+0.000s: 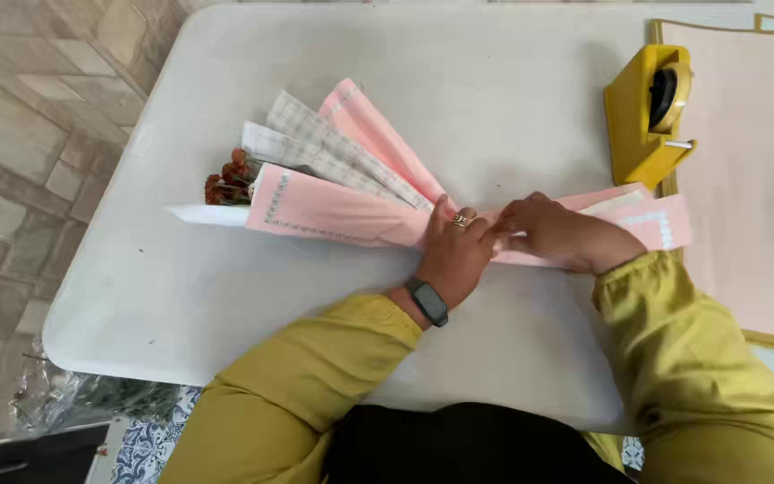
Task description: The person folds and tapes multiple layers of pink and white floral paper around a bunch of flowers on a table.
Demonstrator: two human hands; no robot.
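Mid-wrap, gathering stage, by the look of it. Left hand (452,251) clamped around the pinched neck of the pink paper bouquet (342,193) on the white table (512,99), fan and dried flowers (228,177) left of it. Right hand (544,231) just beside, fingers curled onto the tail, probably pinching paper. Yellow tape dispenser (649,115) beyond right hand. Keeping the neck tight called for next.

You have open white surface (494,90) across the top middle of the frame, between the fanned pink bouquet wrap (333,202) at centre left and the yellow tape dispenser (649,112) at upper right; a hand could pass there. The pink paper sheets (754,179) cover the right side, just beside the dispenser. Below the wrap, at lower left, the surface lies bare to its edge. Your 2 arms in yellow sleeves block the lower middle.
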